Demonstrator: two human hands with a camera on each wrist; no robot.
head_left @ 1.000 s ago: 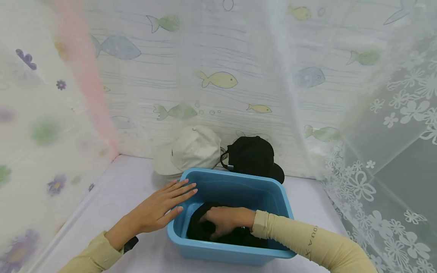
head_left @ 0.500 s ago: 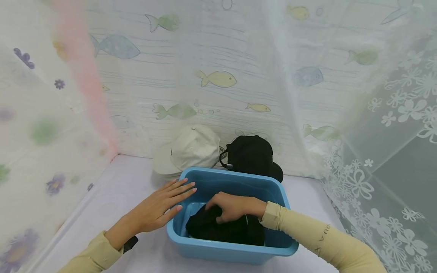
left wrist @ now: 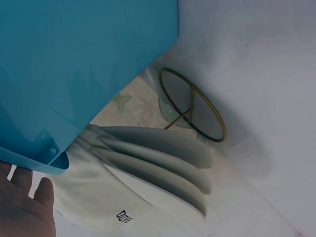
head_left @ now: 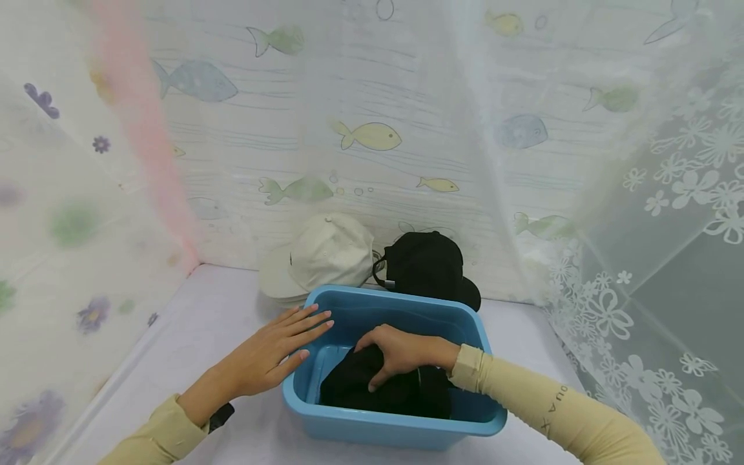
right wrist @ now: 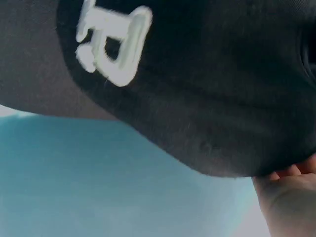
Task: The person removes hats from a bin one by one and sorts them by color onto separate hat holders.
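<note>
A blue plastic tub (head_left: 372, 434) stands on the white surface in front of me, with a black cap (head_left: 351, 384) inside it. My right hand (head_left: 401, 352) reaches into the tub and grips the cap's crown between fingers and thumb. In the right wrist view, white raised lettering (right wrist: 116, 44) shows on the cap's front, and part of the hand is out of frame. My left hand (head_left: 273, 354) rests at the tub's left rim, fingers straight and spread. The right hand hides part of the cap.
Behind the tub sit stacked off-white caps (head_left: 337, 252), their several brims fanned in the left wrist view. Another black cap (head_left: 424, 265) is to their right. A gold-coloured metal ring (left wrist: 192, 103) stands near the brims. Patterned curtains (head_left: 372, 77) hang around the surface.
My right hand has risen from deeper in the tub and shifted slightly right, now gripping the black cap's crown. The cap's crown stands more rounded. My left hand has stayed in place.
</note>
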